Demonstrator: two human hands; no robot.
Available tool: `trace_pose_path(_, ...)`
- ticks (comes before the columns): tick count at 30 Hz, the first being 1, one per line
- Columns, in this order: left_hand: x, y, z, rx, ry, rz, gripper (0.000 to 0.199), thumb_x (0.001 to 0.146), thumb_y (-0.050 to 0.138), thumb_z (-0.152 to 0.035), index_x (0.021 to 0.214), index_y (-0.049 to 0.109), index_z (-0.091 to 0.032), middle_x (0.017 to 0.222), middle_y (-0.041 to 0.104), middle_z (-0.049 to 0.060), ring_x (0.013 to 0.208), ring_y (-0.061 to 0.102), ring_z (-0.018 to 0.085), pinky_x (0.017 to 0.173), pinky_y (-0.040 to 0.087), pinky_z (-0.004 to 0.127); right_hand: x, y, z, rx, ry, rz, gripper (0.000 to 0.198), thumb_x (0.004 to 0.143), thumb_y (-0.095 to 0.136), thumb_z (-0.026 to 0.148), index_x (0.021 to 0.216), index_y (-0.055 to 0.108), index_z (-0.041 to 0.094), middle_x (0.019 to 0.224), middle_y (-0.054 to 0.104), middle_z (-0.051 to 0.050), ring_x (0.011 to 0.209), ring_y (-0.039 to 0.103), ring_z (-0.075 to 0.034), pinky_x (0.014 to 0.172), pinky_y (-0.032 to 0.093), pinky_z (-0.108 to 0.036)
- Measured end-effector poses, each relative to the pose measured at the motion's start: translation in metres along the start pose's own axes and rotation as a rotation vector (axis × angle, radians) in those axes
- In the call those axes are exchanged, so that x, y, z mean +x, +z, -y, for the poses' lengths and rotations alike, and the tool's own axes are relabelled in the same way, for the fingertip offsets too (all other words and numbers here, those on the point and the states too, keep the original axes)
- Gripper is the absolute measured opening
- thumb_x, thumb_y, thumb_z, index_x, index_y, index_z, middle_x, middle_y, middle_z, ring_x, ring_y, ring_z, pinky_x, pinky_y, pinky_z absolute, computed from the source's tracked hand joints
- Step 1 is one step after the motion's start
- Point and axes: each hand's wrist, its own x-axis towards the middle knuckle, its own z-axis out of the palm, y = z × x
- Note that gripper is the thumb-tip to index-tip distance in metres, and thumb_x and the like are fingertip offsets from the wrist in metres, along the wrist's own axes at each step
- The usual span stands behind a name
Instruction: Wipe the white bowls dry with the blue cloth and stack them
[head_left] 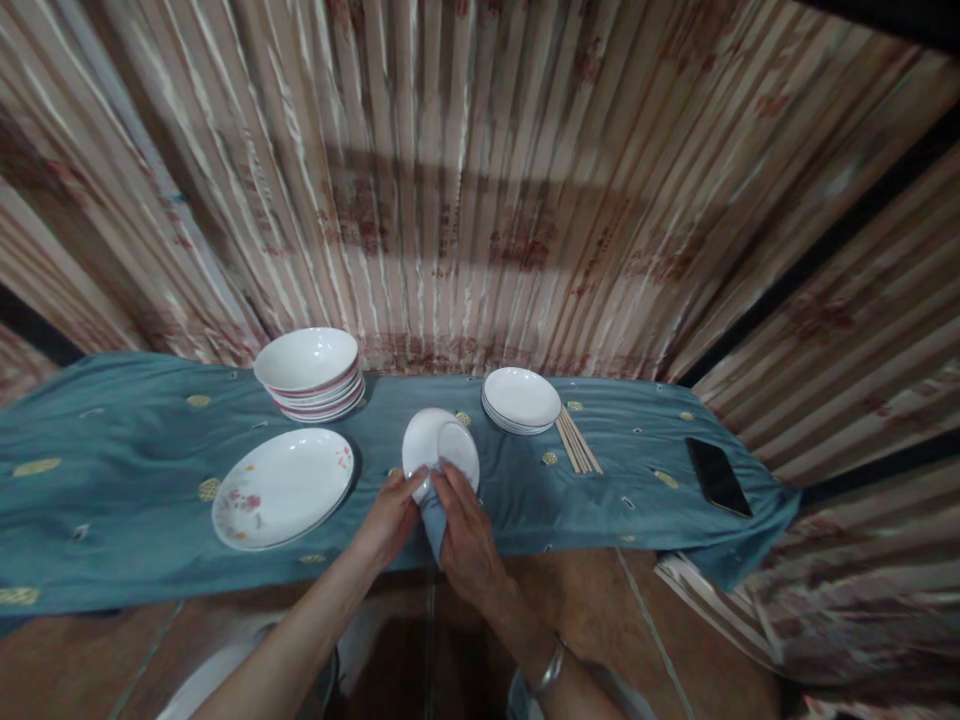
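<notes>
- Closest to us, our forearms reach in from the lower edge, a silvery bracelet [553, 668] on the right wrist.
- Our left hand [394, 518] grips a white bowl [421, 437] at its near left side, thumb on the outer surface; the other fingers are mostly hidden. We judge that this grip keeps the bowl steady against the push of the other hand.
- Our right hand [469, 540] is closed around a blue cloth [433, 525] and presses it to the bowl, fingers laid along the surface, probably to spread the pressure.
- That bowl is straight in front of us, above the worktop [142, 440]'s near side, tilted so its underside seems to face us, perhaps to bring the base within reach of the cloth. We cannot tell whether it touches the worktop.
- Left of our hands lies an oval plate [300, 480] with flowers, flat and apart from the rest; its breadth likely calls for its own spot.
- Behind it stands a stack of bowls [315, 372], nested upright, which saves room.
- To the right, a pile of small plates [523, 395] sits with chopsticks [576, 442] just beside it, laid roughly side by side, presumably for tidiness.
- Farther right, a phone [718, 476] lies well apart from the dishes.
</notes>
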Motion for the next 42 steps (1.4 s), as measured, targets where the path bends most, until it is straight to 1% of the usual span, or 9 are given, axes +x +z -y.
trace_pose_path(4, -0.007, 0.001, 0.001, 0.068, 0.015, 0.040, 0.039, 0.056, 0.083, -0.027, 0.090, 0.073, -0.010, 0.084, 0.075, 0.011, 0.087, 0.067, 0.026, 0.079, 0.051, 0.035, 0.009, -0.004, -0.003, 0.038, 0.073, -0.013, 0.063, 0.091, 0.032, 0.005, 0.150, 0.020, 0.022, 0.152, 0.032, -0.011, 0.141, 0.030, -0.021, 0.113, 0.035, -0.044)
trace_pose_path(9, -0.013, 0.003, 0.000, 0.170, 0.056, 0.063, 0.037, 0.054, 0.084, -0.029, 0.086, 0.075, -0.014, 0.076, 0.073, 0.007, 0.079, 0.066, 0.023, 0.070, 0.049, 0.031, 0.014, -0.007, 0.001, 0.041, 0.026, -0.023, 0.063, 0.092, 0.032, 0.007, 0.151, 0.016, 0.025, 0.157, 0.021, -0.008, 0.144, 0.020, -0.022, 0.115, 0.030, -0.047)
trace_pose_path(14, -0.014, -0.003, 0.004, 0.304, 0.064, 0.126, 0.030, 0.060, 0.080, -0.034, 0.083, 0.075, -0.014, 0.070, 0.070, 0.004, 0.067, 0.058, 0.018, 0.062, 0.044, 0.027, 0.023, -0.015, -0.003, 0.078, 0.116, -0.016, 0.061, 0.093, 0.037, 0.014, 0.150, 0.018, 0.024, 0.158, 0.017, -0.009, 0.144, 0.019, -0.023, 0.116, 0.028, -0.047)
trace_pose_path(19, -0.014, -0.009, 0.007, 0.424, 0.066, 0.166, 0.022, 0.066, 0.074, -0.035, 0.073, 0.072, -0.014, 0.064, 0.063, 0.001, 0.060, 0.051, 0.015, 0.061, 0.042, 0.026, 0.029, -0.017, -0.005, 0.107, 0.204, -0.096, 0.071, 0.090, 0.044, 0.020, 0.151, 0.009, 0.020, 0.158, 0.010, -0.011, 0.145, 0.014, -0.025, 0.115, 0.028, -0.048)
trace_pose_path(24, -0.015, -0.005, 0.001, 0.496, 0.150, 0.224, 0.011, 0.063, 0.071, -0.026, 0.063, 0.069, -0.016, 0.055, 0.057, -0.001, 0.056, 0.048, 0.014, 0.057, 0.041, 0.025, 0.031, -0.015, 0.007, 0.110, 0.136, -0.057, 0.066, 0.086, 0.038, 0.010, 0.149, 0.020, 0.022, 0.158, 0.016, -0.009, 0.145, 0.019, -0.023, 0.114, 0.030, -0.046)
trace_pose_path(28, -0.020, 0.001, -0.004, 0.517, 0.202, 0.228, 0.003, 0.061, 0.069, -0.021, 0.061, 0.069, -0.018, 0.056, 0.059, 0.000, 0.067, 0.053, 0.020, 0.068, 0.044, 0.028, 0.035, -0.017, 0.013, 0.063, 0.041, 0.027, 0.066, 0.086, 0.035, 0.005, 0.149, 0.023, 0.022, 0.156, 0.022, -0.008, 0.144, 0.020, -0.023, 0.115, 0.028, -0.047)
trace_pose_path(31, -0.023, 0.003, -0.004, 0.523, 0.175, 0.247, 0.003, 0.058, 0.070, -0.019, 0.058, 0.067, -0.018, 0.056, 0.058, 0.000, 0.068, 0.052, 0.020, 0.068, 0.043, 0.028, 0.039, -0.019, 0.011, -0.001, 0.020, 0.047, 0.064, 0.087, 0.036, 0.008, 0.148, 0.027, 0.024, 0.153, 0.030, -0.007, 0.144, 0.020, -0.024, 0.115, 0.025, -0.052)
trace_pose_path(37, -0.024, -0.002, 0.005, 0.576, 0.142, 0.281, 0.016, 0.061, 0.071, -0.031, 0.060, 0.065, -0.016, 0.059, 0.055, 0.000, 0.061, 0.043, 0.016, 0.060, 0.037, 0.025, 0.050, -0.022, -0.004, 0.039, 0.095, -0.017, 0.055, 0.089, 0.037, 0.014, 0.143, 0.037, 0.025, 0.150, 0.036, -0.005, 0.142, 0.025, -0.022, 0.115, 0.025, -0.050)
trace_pose_path(42, -0.029, -0.005, 0.007, 0.617, 0.155, 0.318, 0.023, 0.067, 0.068, -0.038, 0.068, 0.065, -0.016, 0.063, 0.055, 0.001, 0.063, 0.044, 0.016, 0.062, 0.036, 0.026, 0.057, -0.021, -0.025, 0.225, 0.260, -0.144, 0.043, 0.091, 0.038, 0.023, 0.133, 0.048, 0.022, 0.140, 0.048, -0.008, 0.133, 0.041, -0.021, 0.112, 0.032, -0.043)
